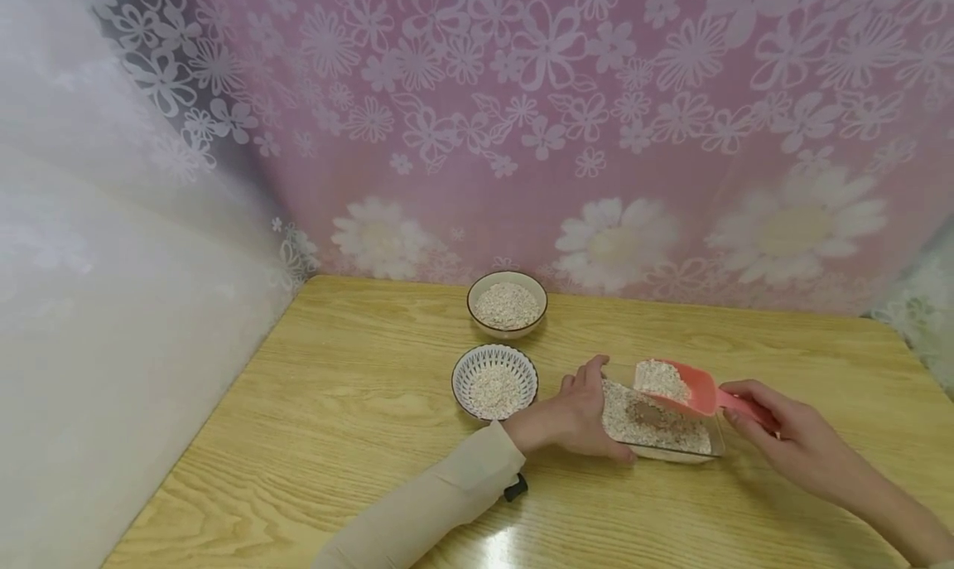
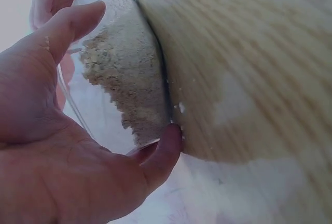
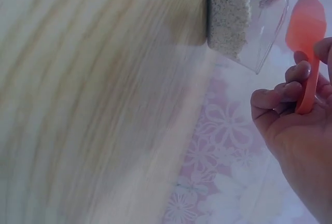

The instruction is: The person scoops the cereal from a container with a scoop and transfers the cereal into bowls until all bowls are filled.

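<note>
At the right of the head view, a clear rectangular container (image 1: 680, 455) of oat flakes (image 1: 633, 424) stands on the table. My left hand (image 1: 581, 416) grips its left end, thumb along the front wall and fingers at the back. In the left wrist view, that hand (image 2: 88, 146) spans the end wall, and the flakes show through the side. My right hand (image 1: 801, 441) holds a coral-red scoop (image 1: 702, 389) by the handle. Heaped with flakes, the scoop is over the container. The right wrist view shows fingers (image 3: 290, 86) curled round the scoop's handle (image 3: 309, 86).
Left of the container is a white patterned bowl (image 1: 464, 378) with a dark rim and some flakes inside. Behind it, near the table's back edge, stands a cream bowl (image 1: 503, 334) with more flakes. A flowered curtain (image 1: 477, 138) hangs behind the wooden table (image 1: 298, 436).
</note>
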### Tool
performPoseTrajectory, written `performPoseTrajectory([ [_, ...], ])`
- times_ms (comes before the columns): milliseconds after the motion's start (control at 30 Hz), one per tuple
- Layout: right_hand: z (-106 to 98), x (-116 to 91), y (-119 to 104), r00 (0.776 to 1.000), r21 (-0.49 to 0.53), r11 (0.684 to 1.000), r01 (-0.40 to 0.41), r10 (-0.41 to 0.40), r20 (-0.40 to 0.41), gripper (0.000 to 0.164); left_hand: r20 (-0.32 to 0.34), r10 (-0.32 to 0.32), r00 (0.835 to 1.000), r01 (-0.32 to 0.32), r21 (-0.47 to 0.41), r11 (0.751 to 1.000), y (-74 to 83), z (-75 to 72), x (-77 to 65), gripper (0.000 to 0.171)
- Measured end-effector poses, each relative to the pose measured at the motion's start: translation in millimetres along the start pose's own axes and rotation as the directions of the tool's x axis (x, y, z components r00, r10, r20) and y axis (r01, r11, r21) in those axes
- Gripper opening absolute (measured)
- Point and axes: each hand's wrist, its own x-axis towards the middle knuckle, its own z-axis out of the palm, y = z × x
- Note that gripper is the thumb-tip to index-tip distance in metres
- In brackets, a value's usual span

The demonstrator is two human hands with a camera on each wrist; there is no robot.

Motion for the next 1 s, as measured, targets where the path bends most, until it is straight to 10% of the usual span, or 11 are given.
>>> performPoseTrajectory([
  [300, 6, 5, -11, 0.998, 0.106, 0.994, 0.026, -0.020, -0.054, 0.029, -0.043, 0.130, 0.991, -0.131, -0.009, 0.991, -7.4, -16.5, -15.2, 0.125],
  [533, 10, 16, -23, 0.994, 0.130, 0.988, 0.080, -0.069, -0.089, 0.030, -0.151, 0.289, 0.945, -0.292, 0.003, 0.956, -36.7, -40.4, -33.5, 0.093],
  [1000, 19, 44, -41, 0.996, 0.160, 0.983, 0.092, -0.088, -0.034, 0.029, -0.373, 0.317, 0.872, -0.329, 0.033, 0.944, -104.9, -54.2, -65.4, 0.072],
])
